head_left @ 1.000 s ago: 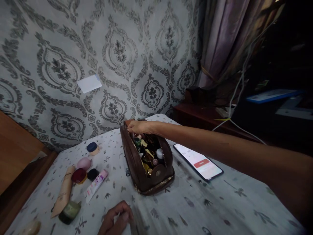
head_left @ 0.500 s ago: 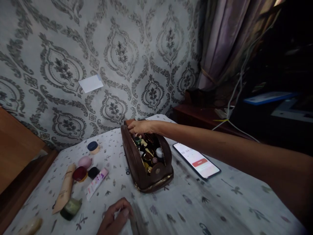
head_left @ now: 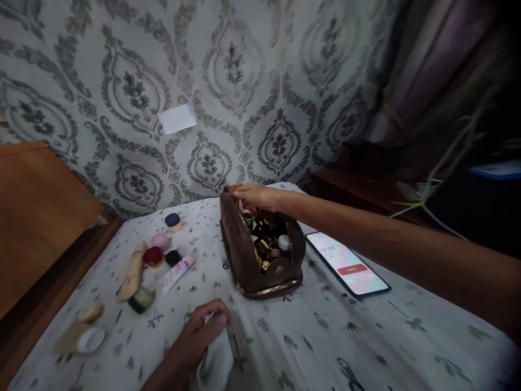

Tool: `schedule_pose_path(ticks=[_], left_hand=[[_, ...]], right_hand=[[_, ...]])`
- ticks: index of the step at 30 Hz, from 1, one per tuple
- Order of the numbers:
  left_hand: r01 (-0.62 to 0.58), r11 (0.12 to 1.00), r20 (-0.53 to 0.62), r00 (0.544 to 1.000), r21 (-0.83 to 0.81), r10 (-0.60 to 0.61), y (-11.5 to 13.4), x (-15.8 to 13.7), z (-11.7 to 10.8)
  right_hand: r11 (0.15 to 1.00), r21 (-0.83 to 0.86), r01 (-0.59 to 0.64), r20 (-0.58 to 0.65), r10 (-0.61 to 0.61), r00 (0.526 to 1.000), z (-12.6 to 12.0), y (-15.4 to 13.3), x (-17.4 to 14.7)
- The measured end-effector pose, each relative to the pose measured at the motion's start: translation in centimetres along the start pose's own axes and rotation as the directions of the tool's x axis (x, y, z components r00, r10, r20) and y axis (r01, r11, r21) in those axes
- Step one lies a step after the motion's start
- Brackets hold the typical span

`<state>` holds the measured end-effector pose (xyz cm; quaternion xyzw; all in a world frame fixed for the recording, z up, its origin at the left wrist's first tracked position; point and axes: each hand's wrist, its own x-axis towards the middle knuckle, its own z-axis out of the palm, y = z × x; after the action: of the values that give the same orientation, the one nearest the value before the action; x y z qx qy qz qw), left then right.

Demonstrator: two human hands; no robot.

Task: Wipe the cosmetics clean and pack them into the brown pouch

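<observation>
A brown zip-up makeup bag point(head_left: 238, 247) stands unzipped on the patterned sheet, full of small bottles and jars, among them one with a white lid point(head_left: 284, 243). My right hand point(head_left: 256, 196) is at the bag's far end, its bent fingertips inside the opening; what they grip, if anything, is hidden. In front of the bag, my left hand point(head_left: 207, 326) is closed on a white cloth point(head_left: 216, 361) that hangs below the fingers. Left of the bag lie a pink-and-white tube point(head_left: 178, 273), a beige tube point(head_left: 133, 271) and a dark red jar point(head_left: 153, 257).
A lit phone point(head_left: 350, 266) lies right of the bag, below my right forearm. More cosmetics are on the left: a blue-lidded jar point(head_left: 173, 221), a green jar point(head_left: 141, 299), a white lid point(head_left: 90, 340). An orange-brown wooden panel point(head_left: 40, 217) borders the left; the wallpapered wall point(head_left: 252, 81) rises behind.
The view has swung left and down, so everything sits further right and higher. More of the left hand's cloth shows. My right hand stays at the bag's far end.
</observation>
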<state>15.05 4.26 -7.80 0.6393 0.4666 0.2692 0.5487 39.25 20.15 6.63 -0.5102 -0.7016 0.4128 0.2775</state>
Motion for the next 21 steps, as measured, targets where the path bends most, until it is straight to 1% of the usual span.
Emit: schedule_pose_path(ticks=[3, 5, 7, 9, 10, 11, 12, 13, 14, 15, 16, 17, 18, 19, 20, 21], left_hand=[[0.037, 0.994, 0.009, 0.999, -0.104, -0.036, 0.7, -0.3, 0.2], [0.018, 0.991, 0.006, 1.000, -0.132, -0.017, 1.0, -0.4, 0.3], [-0.030, 0.992, -0.005, 1.000, -0.126, 0.030, 1.1, -0.5, 0.2], [-0.064, 0.991, -0.007, 0.998, -0.118, 0.064, 1.1, -0.6, 0.1], [-0.071, 0.990, -0.008, 0.997, -0.119, 0.071, 1.0, -0.7, 0.0], [-0.076, 0.990, -0.011, 0.997, -0.122, 0.075, 1.0, -0.7, 0.0], [-0.079, 0.989, -0.012, 0.997, -0.123, 0.078, 0.8, -0.7, 0.0], [-0.081, 0.989, -0.011, 0.997, -0.123, 0.080, 0.7, -0.7, 0.0], [-0.081, 0.988, -0.024, 0.997, -0.129, 0.079, 0.4, -0.7, 0.1], [-0.081, 0.987, -0.048, 0.996, -0.140, 0.075, 0.1, -0.8, 0.1], [-0.085, 0.985, -0.084, 0.994, -0.150, 0.073, -0.4, -0.8, 0.1], [-0.092, 0.983, -0.129, 0.989, -0.157, 0.072, -0.8, -0.7, 0.1], [-0.099, 0.982, -0.179, 0.981, -0.161, 0.070, -1.2, -0.7, 0.0], [-0.106, 0.982, -0.230, 0.971, -0.157, 0.068, -1.6, -0.6, -0.2], [-0.112, 0.983, -0.272, 0.960, -0.145, 0.070, -1.9, -0.5, -0.3], [-0.117, 0.985, -0.309, 0.948, -0.128, 0.073, -2.0, -0.3, -0.6]], right_hand=[[1.000, -0.011, 0.026, -0.086, -0.027, 0.996, 0.0, -0.1, -0.2], [0.990, -0.108, 0.091, -0.197, -0.111, 0.974, 0.2, -0.5, -0.8], [0.956, -0.226, 0.186, -0.297, -0.249, 0.922, 0.8, -1.1, -2.0], [0.915, -0.288, 0.283, -0.349, -0.375, 0.859, 2.2, -1.9, -3.7], [0.898, -0.298, 0.324, -0.356, -0.420, 0.835, 3.1, -2.3, -4.8], [0.883, -0.302, 0.358, -0.351, -0.453, 0.819, 4.2, -2.7, -5.9], [0.846, -0.321, 0.426, -0.334, -0.522, 0.785, 5.4, -3.0, -7.0], [0.801, -0.348, 0.486, -0.271, -0.583, 0.766, 6.7, -3.2, -8.0], [0.763, -0.358, 0.538, -0.164, -0.618, 0.769, 8.1, -3.3, -8.9], [0.720, -0.359, 0.594, -0.029, -0.645, 0.764, 9.5, -3.3, -9.6], [0.681, -0.327, 0.656, 0.095, -0.667, 0.739, 10.9, -3.1, -10.1], [0.651, -0.279, 0.706, 0.166, -0.691, 0.703, 12.3, -2.8, -10.4], [0.636, -0.229, 0.737, 0.120, -0.733, 0.670, 13.6, -2.3, -10.5], [0.628, -0.174, 0.759, 0.079, -0.759, 0.646, 14.9, -1.8, -10.4], [0.653, -0.124, 0.747, 0.024, -0.751, 0.660, 16.0, -1.1, -10.1], [0.689, -0.072, 0.721, -0.053, -0.725, 0.687, 17.0, -0.4, -9.7]])
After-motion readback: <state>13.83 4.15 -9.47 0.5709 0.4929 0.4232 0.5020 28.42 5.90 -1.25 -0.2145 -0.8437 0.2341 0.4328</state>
